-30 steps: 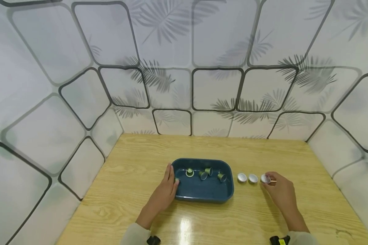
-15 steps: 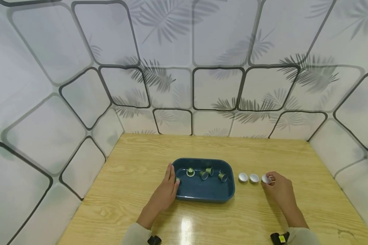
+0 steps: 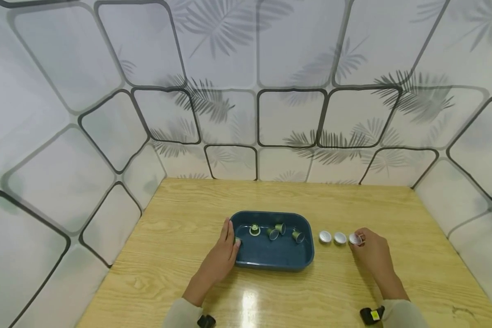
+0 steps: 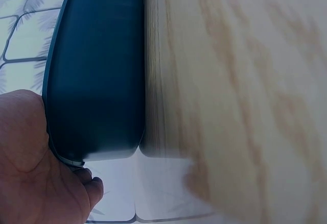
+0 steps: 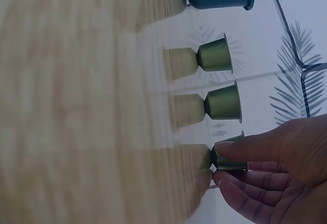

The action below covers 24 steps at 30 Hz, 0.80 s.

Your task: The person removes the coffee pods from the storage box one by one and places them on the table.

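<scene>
My right hand [image 3: 372, 255] pinches a green coffee capsule [image 5: 232, 167] between thumb and fingers. It stands on its narrow end, its silver lid [image 3: 355, 239] facing up, at the right end of a row. Two more capsules stand upright beside it, a middle capsule [image 3: 340, 238] and a left capsule [image 3: 325, 237]. My left hand [image 3: 218, 255] holds the left end of a dark blue rectangular tray [image 3: 272, 268], thumb over the rim. In the left wrist view the palm lies by the tray's outer wall [image 4: 99, 81]; part of the fingers is hidden.
Several green capsules lie in the tray: one capsule [image 3: 254, 229] lid down, others tipped over, such as the capsule [image 3: 298, 236] at the right. A bit of green shows beside the left thumb. The wooden table [image 3: 303, 300] meets patterned walls [image 3: 287, 118] at the back and sides.
The right fingers have shifted slightly on the capsule, which stays in its place in the row. The left hand and the tray look unchanged.
</scene>
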Available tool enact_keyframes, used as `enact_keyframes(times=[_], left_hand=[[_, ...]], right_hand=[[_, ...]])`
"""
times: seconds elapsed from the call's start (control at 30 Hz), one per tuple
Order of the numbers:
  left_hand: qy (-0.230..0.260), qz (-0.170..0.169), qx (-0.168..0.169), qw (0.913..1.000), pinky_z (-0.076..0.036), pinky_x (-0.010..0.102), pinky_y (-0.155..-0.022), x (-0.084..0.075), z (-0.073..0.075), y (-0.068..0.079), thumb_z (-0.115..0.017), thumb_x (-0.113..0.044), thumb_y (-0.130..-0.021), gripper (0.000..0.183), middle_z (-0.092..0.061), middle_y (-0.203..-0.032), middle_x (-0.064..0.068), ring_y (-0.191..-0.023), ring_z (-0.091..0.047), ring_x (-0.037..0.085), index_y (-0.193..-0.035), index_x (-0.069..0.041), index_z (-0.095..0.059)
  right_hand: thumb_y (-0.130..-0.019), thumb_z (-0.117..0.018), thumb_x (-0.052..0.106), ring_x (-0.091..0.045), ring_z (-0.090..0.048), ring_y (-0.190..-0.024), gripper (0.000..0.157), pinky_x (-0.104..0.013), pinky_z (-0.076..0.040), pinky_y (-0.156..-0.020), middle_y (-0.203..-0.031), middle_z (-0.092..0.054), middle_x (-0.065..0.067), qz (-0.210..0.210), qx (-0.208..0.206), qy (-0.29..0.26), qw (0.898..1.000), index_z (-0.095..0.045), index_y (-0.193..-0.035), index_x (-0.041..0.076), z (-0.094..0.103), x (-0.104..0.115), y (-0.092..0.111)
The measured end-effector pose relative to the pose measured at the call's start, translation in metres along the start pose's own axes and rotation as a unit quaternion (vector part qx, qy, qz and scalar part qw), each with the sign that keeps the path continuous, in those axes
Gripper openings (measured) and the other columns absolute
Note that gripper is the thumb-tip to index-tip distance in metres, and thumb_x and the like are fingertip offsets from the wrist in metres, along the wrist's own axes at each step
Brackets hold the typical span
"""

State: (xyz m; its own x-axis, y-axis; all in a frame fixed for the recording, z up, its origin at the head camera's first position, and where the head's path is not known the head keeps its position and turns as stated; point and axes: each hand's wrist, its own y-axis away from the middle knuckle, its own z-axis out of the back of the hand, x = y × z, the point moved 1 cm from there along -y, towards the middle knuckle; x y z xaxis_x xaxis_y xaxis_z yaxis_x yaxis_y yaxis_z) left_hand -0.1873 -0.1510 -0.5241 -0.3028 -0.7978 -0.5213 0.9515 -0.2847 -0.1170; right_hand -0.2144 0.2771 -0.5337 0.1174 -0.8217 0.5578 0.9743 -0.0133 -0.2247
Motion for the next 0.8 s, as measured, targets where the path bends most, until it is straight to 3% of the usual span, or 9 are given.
enact_keyframes(times=[0.43,0.8], left_hand=[[0.000,-0.002,-0.003,1.0000,-0.037,0.048,-0.114,0.0004,0.0008,-0.0007,-0.038,-0.026,-0.112,0.065,0.003,-0.168,0.023,-0.150,-0.024,0.037,-0.158,0.010,-0.010],[0.002,0.002,0.001,1.0000,-0.038,0.048,-0.113,0.0013,-0.0001,-0.0005,-0.038,-0.026,-0.113,0.065,0.004,-0.168,0.022,-0.150,-0.026,0.037,-0.158,0.010,-0.009]], right_hand=[[-0.085,-0.076,0.001,-0.040,-0.068,-0.081,0.031,-0.053,-0.055,-0.068,-0.095,-0.069,-0.028,-0.008,0.003,-0.004,1.000,-0.063,-0.110,-0.012,0.0015,0.0012,-0.0044],[-0.085,-0.076,0.001,-0.045,-0.067,-0.090,0.056,-0.057,-0.055,-0.075,-0.101,-0.068,-0.033,-0.032,0.051,0.001,0.998,-0.052,-0.131,-0.018,0.0078,0.0021,0.0016]])
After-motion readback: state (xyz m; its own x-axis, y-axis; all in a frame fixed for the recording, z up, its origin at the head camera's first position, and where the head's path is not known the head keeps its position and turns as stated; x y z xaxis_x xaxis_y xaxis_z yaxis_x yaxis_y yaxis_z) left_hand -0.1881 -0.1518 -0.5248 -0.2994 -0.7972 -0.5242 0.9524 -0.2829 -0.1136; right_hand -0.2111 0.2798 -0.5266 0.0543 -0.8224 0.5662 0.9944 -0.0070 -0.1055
